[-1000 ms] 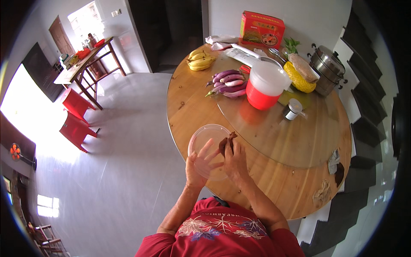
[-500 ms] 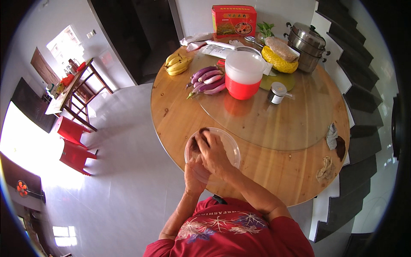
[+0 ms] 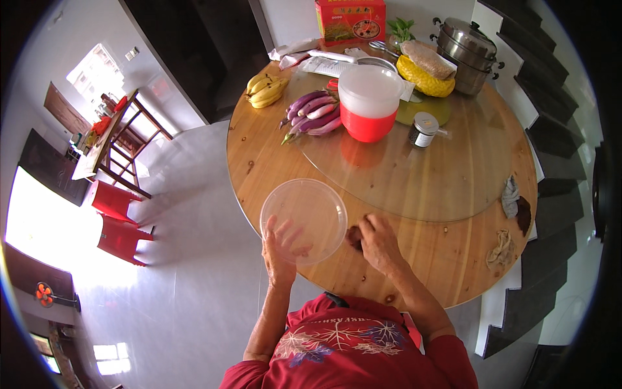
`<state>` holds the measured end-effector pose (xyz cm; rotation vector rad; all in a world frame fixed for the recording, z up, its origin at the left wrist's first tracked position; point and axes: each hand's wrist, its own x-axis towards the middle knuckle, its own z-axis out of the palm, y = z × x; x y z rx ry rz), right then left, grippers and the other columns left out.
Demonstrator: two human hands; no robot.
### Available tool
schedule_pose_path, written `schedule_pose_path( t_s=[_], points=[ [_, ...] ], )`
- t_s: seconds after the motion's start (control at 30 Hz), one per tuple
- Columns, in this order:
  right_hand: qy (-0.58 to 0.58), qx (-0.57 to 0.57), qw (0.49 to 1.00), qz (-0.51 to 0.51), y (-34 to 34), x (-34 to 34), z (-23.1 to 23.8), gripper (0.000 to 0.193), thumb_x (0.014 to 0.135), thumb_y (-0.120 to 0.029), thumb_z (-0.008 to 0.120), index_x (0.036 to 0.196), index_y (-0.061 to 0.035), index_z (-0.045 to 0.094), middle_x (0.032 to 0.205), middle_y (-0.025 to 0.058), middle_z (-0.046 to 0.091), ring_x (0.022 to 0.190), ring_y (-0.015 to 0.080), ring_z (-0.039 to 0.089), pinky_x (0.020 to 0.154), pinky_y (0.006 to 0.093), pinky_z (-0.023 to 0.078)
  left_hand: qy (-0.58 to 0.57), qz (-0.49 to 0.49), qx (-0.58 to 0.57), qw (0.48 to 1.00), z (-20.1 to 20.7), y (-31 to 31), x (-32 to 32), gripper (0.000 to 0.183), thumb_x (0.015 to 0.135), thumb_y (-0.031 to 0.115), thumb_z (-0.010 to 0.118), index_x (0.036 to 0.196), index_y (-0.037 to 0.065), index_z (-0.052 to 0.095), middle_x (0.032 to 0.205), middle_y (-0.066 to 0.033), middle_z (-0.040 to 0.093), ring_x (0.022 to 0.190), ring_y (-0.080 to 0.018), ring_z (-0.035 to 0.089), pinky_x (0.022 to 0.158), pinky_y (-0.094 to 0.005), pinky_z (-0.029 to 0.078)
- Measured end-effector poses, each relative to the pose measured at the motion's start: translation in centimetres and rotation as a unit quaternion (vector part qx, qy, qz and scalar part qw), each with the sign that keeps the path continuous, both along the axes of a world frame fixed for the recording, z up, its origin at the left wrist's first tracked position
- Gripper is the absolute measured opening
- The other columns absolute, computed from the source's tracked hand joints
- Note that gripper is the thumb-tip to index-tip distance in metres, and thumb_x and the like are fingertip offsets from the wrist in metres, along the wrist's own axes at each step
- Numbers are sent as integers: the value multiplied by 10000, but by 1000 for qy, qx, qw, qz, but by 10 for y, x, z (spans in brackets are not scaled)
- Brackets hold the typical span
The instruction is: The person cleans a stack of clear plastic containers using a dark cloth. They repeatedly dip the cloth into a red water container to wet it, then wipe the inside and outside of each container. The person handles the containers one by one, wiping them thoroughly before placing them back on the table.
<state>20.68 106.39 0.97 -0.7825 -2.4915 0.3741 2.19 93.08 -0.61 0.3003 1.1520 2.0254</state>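
Near the front left edge of the table, my left hand holds a clear round plastic lid from beneath, its spread fingers showing through the plastic. To the lid's right, my right hand has its fingers closed on a small dark brown cloth, partly hidden by the hand. The cloth is just over the wooden tabletop; whether it touches the wood I cannot tell. Beyond the lid, a stack of round plastic tubs, white above and red below, stands on the glass turntable.
Purple eggplants and bananas lie left of the tubs. A lidded jar, a yellow-wrapped bundle, a steel steamer pot and a red box stand farther back. Rags lie at the right edge, beside dark stairs.
My right hand has moved off the lid to the right, taking the brown cloth along. The lid now faces up flatter in my left hand. The whole view has shifted slightly.
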Motion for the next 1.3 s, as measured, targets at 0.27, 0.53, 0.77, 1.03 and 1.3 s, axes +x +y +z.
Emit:
schedule_pose_path(
  t_s=[0.27,0.53,0.77,1.03,1.3],
  points=[
    [144,-7,987,-76,24,-23,-1,391,756,79,588,1142,14,575,1067,151,565,1000,336,549,865,396,459,49,67,-37,996,-2,10,5,541,1004,400,473,1450,143,307,974,-142,579,744,-272,655,503,-402,593],
    [281,-28,958,-58,10,-38,41,445,762,76,620,1196,-13,570,1163,163,550,1042,292,572,855,409,486,93,18,-70,993,-9,17,18,487,1019,300,473,1429,89,316,1041,-200,623,742,-274,695,512,-350,601],
    [49,105,990,-81,-21,-48,13,472,749,-74,698,1207,-58,583,1284,190,488,1190,386,491,916,466,429,57,-11,-35,998,-2,23,37,453,1027,295,457,1413,84,349,1085,-196,645,752,-247,694,543,-337,600],
    [171,-81,974,124,-39,-68,4,492,715,37,685,1190,-60,601,1191,152,520,1089,358,519,945,437,444,196,-11,-106,975,-28,16,35,408,1053,338,396,1279,26,534,1017,-58,639,944,-65,581,753,-192,472],
    [105,90,990,-26,15,-83,-1,336,746,-2,627,1080,-28,595,1106,151,518,1035,341,521,873,419,474,100,-58,-86,990,-10,8,36,509,1023,371,454,1395,32,385,942,-193,674,624,-235,680,478,-310,562]
  ],
)
